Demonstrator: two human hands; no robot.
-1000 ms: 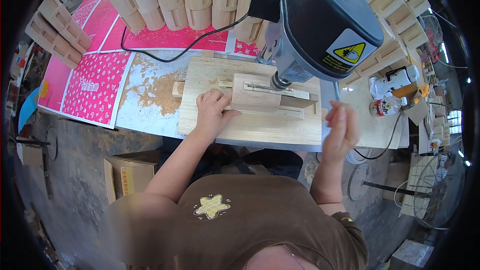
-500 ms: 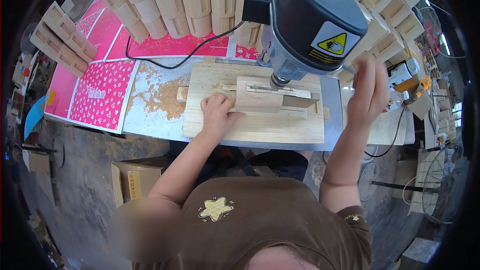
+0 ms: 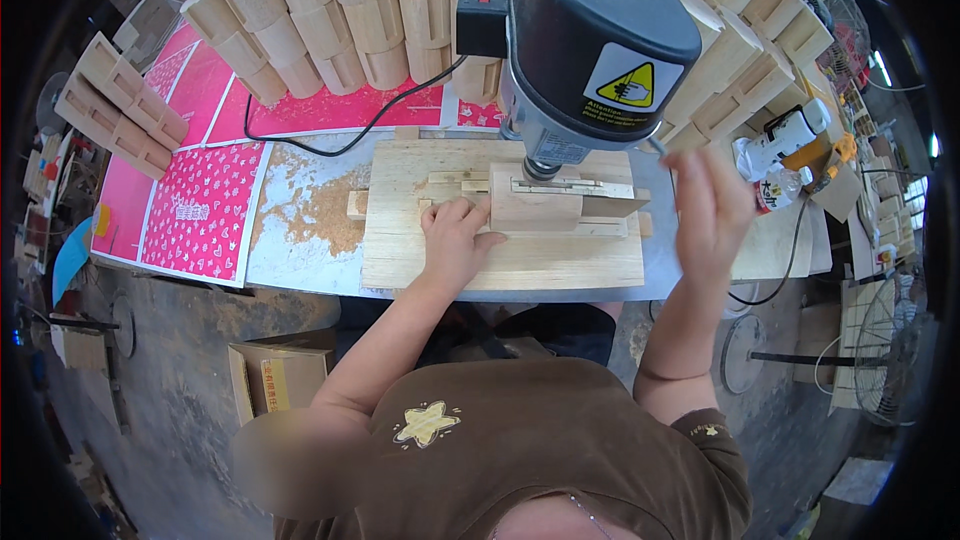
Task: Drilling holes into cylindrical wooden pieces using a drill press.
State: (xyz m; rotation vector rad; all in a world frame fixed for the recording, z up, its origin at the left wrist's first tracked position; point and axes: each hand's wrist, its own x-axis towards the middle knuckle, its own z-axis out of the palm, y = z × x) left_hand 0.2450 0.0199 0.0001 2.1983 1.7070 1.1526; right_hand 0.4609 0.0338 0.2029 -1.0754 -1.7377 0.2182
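A pale wooden block [image 3: 535,210] with a long slot in its top lies in a wooden jig board [image 3: 420,268], beneath the chuck of a black drill press [image 3: 600,30]. My left hand [image 3: 457,243] is closed at the block's left end, fingers bent and thumb along its near side. At the right of the machine, my right hand [image 3: 708,202] is raised and closed round the drill press lever [image 3: 656,145]. Only a short piece of that lever shows; the hand hides its end and is slightly blurred. The chuck sits right over the slot, so the bit's tip cannot be made out.
Stacks of slotted wooden blocks [image 3: 340,20] stand behind the jig, more at the back right, and a few [image 3: 115,110] at the left. Sawdust [image 3: 320,205] covers the metal table beside pink printed sheets [image 3: 200,205]. A black cable [image 3: 370,130] crosses behind; a bottle [image 3: 783,188] stands right.
The block has slid to the right along the jig with my left hand against it. My right hand stays raised at the lever. The whole view has shifted slightly.
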